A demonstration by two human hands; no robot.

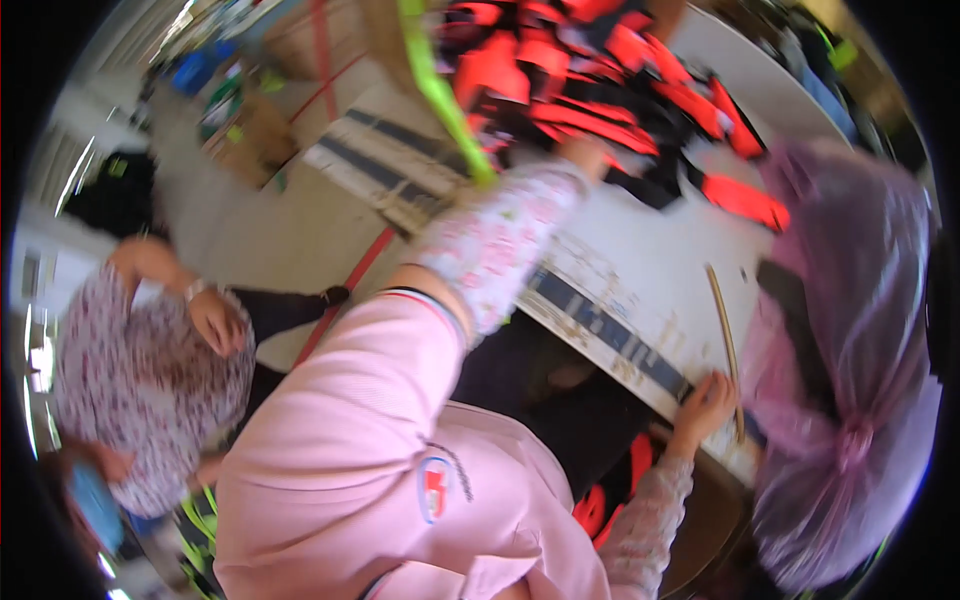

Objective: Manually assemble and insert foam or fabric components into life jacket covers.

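Observation:
My left hand [585, 156] reaches far across the table into a heap of bright orange and black fabric strips [590, 115]. Its fingers are blurred and partly hidden among the strips, so whether they grip any cannot be made out. Close to my body, my right hand [707, 402] rests at the near edge of the white table [660, 270], fingers loosely bent and apart, with nothing visible in them. Beside it lies a thin wooden stick [724, 330]. Floral sleeve covers are on both forearms.
A tied, translucent purple plastic bag [850, 330] stands at the right. A yellow-green strip [435, 85] hangs left of the heap. More orange and black pieces [610, 495] lie below the table edge. Another person [160, 370] is at the left; a cardboard box [250, 140] stands behind.

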